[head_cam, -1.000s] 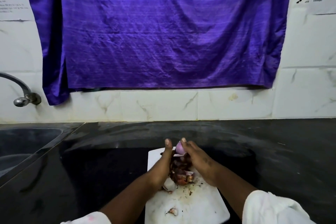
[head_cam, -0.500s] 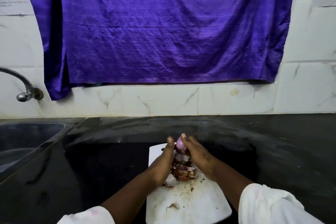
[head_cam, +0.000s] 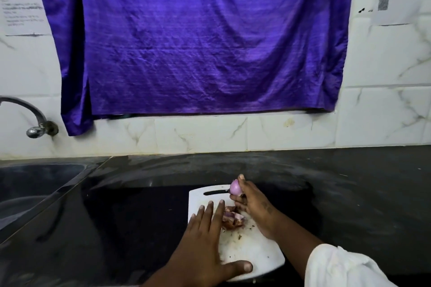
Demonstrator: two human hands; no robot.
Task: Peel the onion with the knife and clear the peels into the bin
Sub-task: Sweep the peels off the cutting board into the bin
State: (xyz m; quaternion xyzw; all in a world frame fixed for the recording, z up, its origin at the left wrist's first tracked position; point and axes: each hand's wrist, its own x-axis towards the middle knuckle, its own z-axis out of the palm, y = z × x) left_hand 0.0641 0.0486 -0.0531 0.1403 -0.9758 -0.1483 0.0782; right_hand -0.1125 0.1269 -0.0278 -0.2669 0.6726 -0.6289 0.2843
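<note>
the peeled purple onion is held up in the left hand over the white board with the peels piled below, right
Not quite: the head view shows the peeled purple onion in the right hand; the left hand lies flat on the white plastic cutting board. The reddish-brown peels are piled below.

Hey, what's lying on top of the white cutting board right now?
A pile of reddish onion peels and small scraps lie on the white plastic cutting board. The left hand rests flat on it, hiding whatever is underneath.
</note>
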